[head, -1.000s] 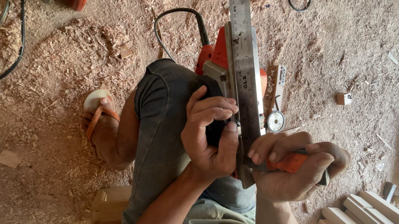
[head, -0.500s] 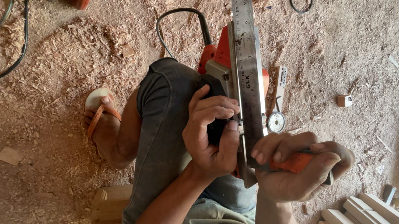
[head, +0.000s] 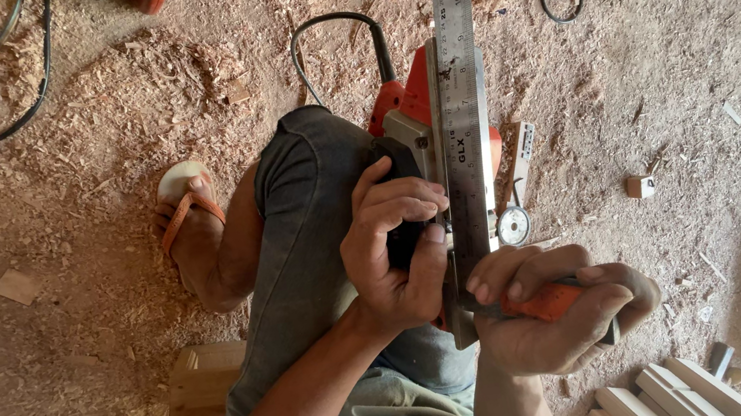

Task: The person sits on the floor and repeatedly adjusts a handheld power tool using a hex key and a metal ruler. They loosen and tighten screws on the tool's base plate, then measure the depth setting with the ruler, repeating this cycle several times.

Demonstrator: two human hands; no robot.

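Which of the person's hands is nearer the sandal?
Left. The left hand grips the planer's black handle by the knee, on the sandal's side. The right hand holds the ruler's orange handle farther away.

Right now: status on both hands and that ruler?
Left hand gripping the red power tool on the knee. Right hand holds an orange-handled tool at the steel ruler lying along the tool. Nothing blocking.
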